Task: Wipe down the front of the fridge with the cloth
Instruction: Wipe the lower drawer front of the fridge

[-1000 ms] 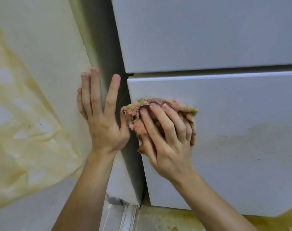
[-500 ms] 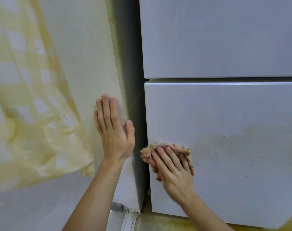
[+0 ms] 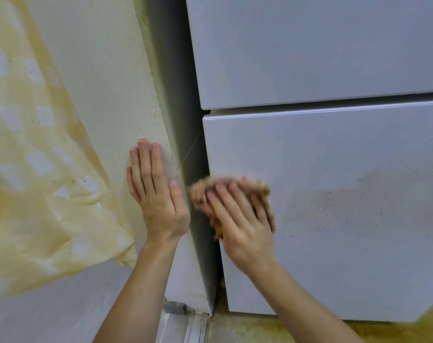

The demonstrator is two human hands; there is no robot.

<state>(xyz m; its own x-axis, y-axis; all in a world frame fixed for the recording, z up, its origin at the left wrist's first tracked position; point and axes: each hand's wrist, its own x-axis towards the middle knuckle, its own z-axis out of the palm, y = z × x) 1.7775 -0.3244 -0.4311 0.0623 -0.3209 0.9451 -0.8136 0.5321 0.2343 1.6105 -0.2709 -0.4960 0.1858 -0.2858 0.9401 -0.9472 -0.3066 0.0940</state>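
A: Left hand, pose?

B: Left hand (image 3: 158,199) lies flat on the cream wall (image 3: 106,95), just left of the fridge (image 3: 321,58). Fingers straight, close together, pointing up. Thumb lies along the wall's corner edge. It holds nothing. The forearm comes up from bottom centre.

A: Right hand?

B: Right hand (image 3: 242,219) is palm-down over the cloth (image 3: 201,191), pressing it against the lower door (image 3: 334,149) close to that door's left edge. Fingers are spread, nearly straight and angled up and left, laid over the cloth rather than closed round it. Thumb hidden. Hand and cloth are both motion-blurred.

A: Cloth itself?

B: Pinkish-tan and bunched. It shows above the fingertips, out to the left, and a little below the palm.

A: Surroundings?

B: A grey speckled smear (image 3: 358,209) is on the same door, right of the hand and apart from the cloth. A yellow checked curtain (image 3: 37,169) hangs left of the left hand.
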